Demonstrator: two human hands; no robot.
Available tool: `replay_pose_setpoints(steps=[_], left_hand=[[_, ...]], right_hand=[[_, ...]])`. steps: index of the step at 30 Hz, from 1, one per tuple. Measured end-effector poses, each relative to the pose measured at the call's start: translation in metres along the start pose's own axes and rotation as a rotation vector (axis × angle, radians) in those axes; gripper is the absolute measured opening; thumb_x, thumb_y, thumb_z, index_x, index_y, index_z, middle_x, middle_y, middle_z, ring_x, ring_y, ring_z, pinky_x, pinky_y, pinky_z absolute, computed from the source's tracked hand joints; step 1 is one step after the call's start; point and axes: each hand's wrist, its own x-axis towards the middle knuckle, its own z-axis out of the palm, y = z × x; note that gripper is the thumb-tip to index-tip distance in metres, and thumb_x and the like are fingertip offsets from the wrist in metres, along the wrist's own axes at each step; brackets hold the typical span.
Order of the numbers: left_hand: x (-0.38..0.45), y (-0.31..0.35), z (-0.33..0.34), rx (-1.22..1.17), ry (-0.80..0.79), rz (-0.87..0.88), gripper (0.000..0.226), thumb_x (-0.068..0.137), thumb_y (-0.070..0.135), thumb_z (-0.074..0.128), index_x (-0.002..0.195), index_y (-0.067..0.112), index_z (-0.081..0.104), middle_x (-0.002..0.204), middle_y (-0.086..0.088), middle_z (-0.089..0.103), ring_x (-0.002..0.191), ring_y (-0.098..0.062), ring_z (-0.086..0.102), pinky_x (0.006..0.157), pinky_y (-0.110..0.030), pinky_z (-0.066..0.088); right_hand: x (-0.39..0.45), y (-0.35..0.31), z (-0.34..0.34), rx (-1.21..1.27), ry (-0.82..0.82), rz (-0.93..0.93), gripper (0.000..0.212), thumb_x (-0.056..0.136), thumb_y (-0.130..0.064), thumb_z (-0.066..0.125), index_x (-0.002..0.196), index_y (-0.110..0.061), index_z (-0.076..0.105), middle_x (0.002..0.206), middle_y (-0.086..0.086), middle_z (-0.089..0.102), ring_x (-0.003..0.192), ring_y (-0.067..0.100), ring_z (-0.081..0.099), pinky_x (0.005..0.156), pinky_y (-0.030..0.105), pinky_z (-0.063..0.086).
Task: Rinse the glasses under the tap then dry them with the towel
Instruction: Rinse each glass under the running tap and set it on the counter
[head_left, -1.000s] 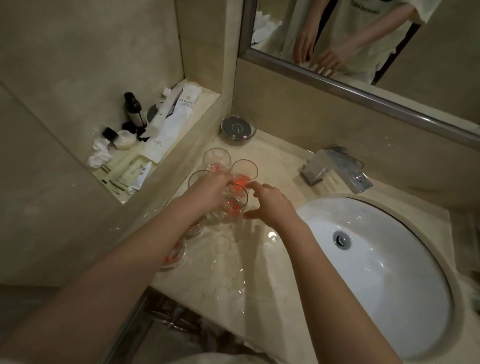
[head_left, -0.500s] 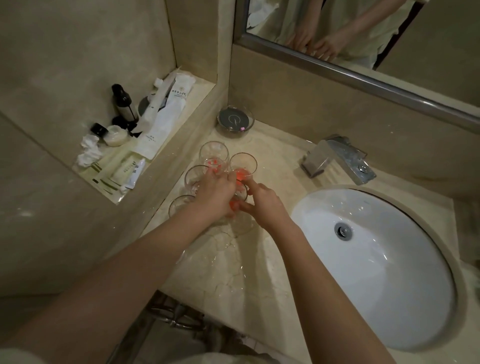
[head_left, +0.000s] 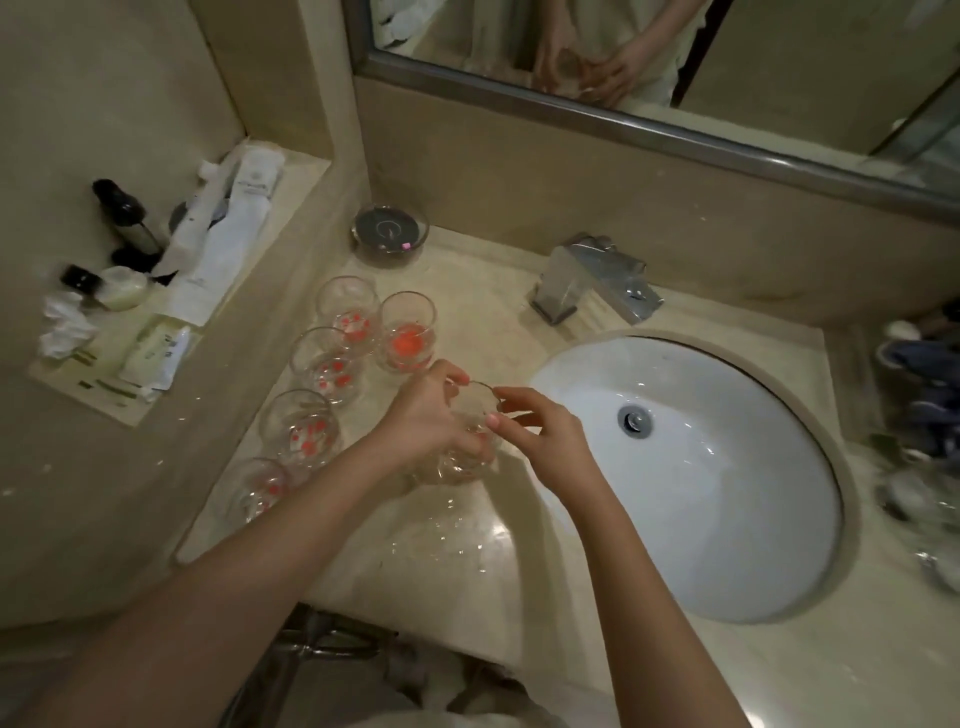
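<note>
glass (head_left: 470, 447) | gripped by both hands | over wet marble counter (head_left: 467, 566) | bathroom

single head view, looking steeply down, close over countertop (head_left: 467, 561); sink (head_left: 727, 519) at right

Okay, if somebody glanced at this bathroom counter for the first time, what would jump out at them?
Probably the two hands meeting over the counter: the left hand holds a clear glass and the right hand pinches its rim. Next, five red-spotted glasses standing left of them, and the white basin on the right.
</note>
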Motion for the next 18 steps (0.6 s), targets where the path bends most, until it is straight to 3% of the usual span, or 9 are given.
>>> replay_pose_setpoints(steps=[3, 6, 8, 12, 14, 18], left_hand=[[0.003, 0.009, 0.032, -0.242, -0.055, -0.067, 0.099, 0.018, 0.036, 0.081, 0.112, 0.021, 0.053, 0.106, 0.001, 0.050, 0.099, -0.016, 0.061, 0.071, -0.025, 0.050], [0.007, 0.023, 0.063, -0.406, -0.055, -0.100, 0.087, 0.034, 0.014, 0.087, 0.114, 0.022, 0.054, 0.110, 0.000, 0.053, 0.096, -0.011, 0.059, 0.057, -0.014, 0.049], [0.013, 0.034, 0.082, -0.459, -0.034, -0.122, 0.084, 0.039, 0.006, 0.089, 0.115, 0.021, 0.055, 0.108, 0.003, 0.054, 0.094, -0.008, 0.059, 0.060, -0.014, 0.048], [0.028, 0.051, 0.109, -0.461, -0.009, -0.133, 0.091, 0.030, 0.018, 0.086, 0.116, 0.021, 0.054, 0.108, 0.005, 0.054, 0.096, -0.011, 0.060, 0.069, -0.018, 0.049], [0.036, 0.058, 0.121, -0.446, 0.002, -0.133, 0.091, 0.030, 0.018, 0.086, 0.115, 0.021, 0.054, 0.109, 0.003, 0.054, 0.097, -0.013, 0.059, 0.072, -0.017, 0.050], [0.050, 0.069, 0.141, -0.469, -0.005, -0.149, 0.099, 0.019, 0.029, 0.085, 0.114, 0.025, 0.056, 0.108, 0.006, 0.054, 0.096, -0.011, 0.059, 0.079, -0.026, 0.050]], right_hand=[[-0.007, 0.016, -0.027, 0.042, 0.054, 0.017, 0.030, 0.088, -0.025, 0.070, 0.117, -0.019, 0.067, 0.114, -0.004, 0.067, 0.091, -0.001, 0.062, 0.073, 0.004, 0.043], [-0.009, 0.030, -0.053, 0.068, 0.101, 0.023, 0.029, 0.089, -0.026, 0.069, 0.117, -0.020, 0.066, 0.115, -0.005, 0.065, 0.091, 0.000, 0.062, 0.075, 0.005, 0.043], [-0.008, 0.040, -0.068, 0.073, 0.126, 0.023, 0.030, 0.090, -0.027, 0.068, 0.119, -0.019, 0.065, 0.117, -0.005, 0.065, 0.094, 0.004, 0.062, 0.077, 0.005, 0.043], [-0.004, 0.056, -0.090, 0.117, 0.168, 0.022, 0.030, 0.092, -0.026, 0.065, 0.121, -0.019, 0.063, 0.117, -0.006, 0.065, 0.096, 0.002, 0.061, 0.077, 0.005, 0.043], [-0.004, 0.064, -0.104, 0.201, 0.280, 0.047, 0.029, 0.093, -0.023, 0.064, 0.121, -0.018, 0.061, 0.109, -0.007, 0.064, 0.092, -0.001, 0.059, 0.077, 0.006, 0.045], [0.007, 0.082, -0.146, 0.340, 0.521, 0.139, 0.016, 0.098, -0.030, 0.056, 0.113, -0.026, 0.059, 0.110, -0.003, 0.065, 0.100, 0.011, 0.061, 0.096, 0.041, 0.051]])
